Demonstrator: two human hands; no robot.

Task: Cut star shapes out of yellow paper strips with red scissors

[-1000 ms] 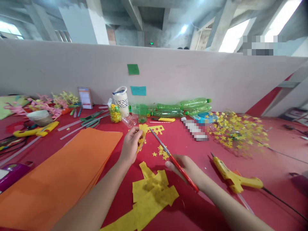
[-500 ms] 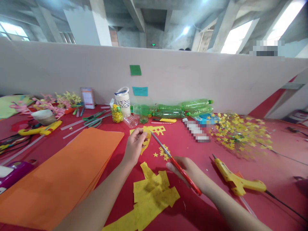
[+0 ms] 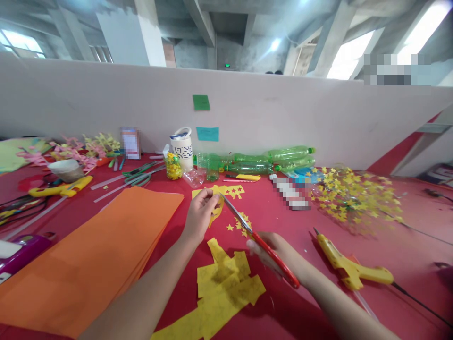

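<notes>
My left hand (image 3: 202, 211) pinches a small piece of yellow paper (image 3: 218, 208) with star-shaped holes. In my right hand (image 3: 276, 255) are red-handled scissors (image 3: 264, 245), their blades pointing up and left with the tips beside the held paper. Below the blades lies a small pile of cut yellow stars (image 3: 244, 223). Another yellow strip with star cut-outs (image 3: 235, 190) rests just behind my left hand. Nearer to me, several overlapping yellow paper sheets (image 3: 222, 288) lie between my forearms.
Orange paper (image 3: 95, 255) covers the left side. A yellow glue gun (image 3: 343, 264) and a bunch of yellow stars (image 3: 354, 196) are at the right. Green bottles (image 3: 253, 167), a white cup (image 3: 182, 148) and a yellow cutter (image 3: 247, 178) stand or lie along the back.
The whole view has shifted slightly. Both hands keep nearly the same place and hold the same things; the scissors' handles sit a little lower and further right.
</notes>
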